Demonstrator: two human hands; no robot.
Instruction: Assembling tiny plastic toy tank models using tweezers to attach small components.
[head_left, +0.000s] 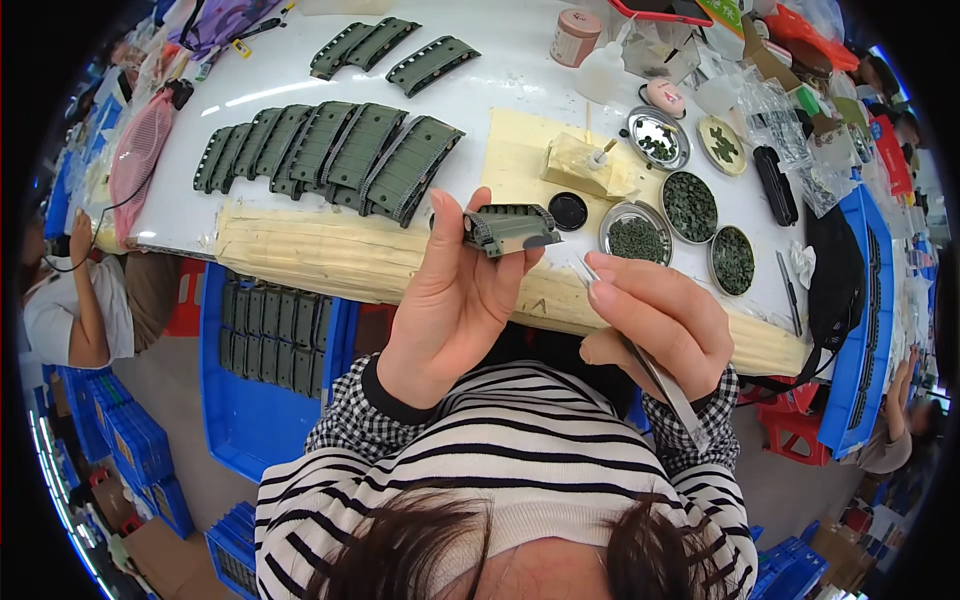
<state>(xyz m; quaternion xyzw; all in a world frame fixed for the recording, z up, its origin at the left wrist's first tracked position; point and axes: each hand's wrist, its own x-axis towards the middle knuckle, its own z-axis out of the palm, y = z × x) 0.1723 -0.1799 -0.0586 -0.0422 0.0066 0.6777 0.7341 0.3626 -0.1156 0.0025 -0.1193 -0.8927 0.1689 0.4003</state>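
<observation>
My left hand (447, 300) grips a small dark green plastic model part (507, 229), long and ridged, with track-like detail along its edge. It is held up in front of the table's padded edge. My right hand (665, 325) pinches a pair of metal tweezers (655, 372), whose tip points toward the green part and stays apart from it. Whether the tweezers hold a tiny piece is too small to tell. Just beyond my hands are round tins of tiny green pieces (636, 240), (689, 207) and a round black lid (568, 211).
Rows of similar green parts (330, 150) lie at the left on the white table. A yellowish block with sticks (590, 165) stands at the middle. A black case (776, 187) lies at the right. Below the table's edge is a blue crate (240, 420) of green parts. Other people sit at both sides.
</observation>
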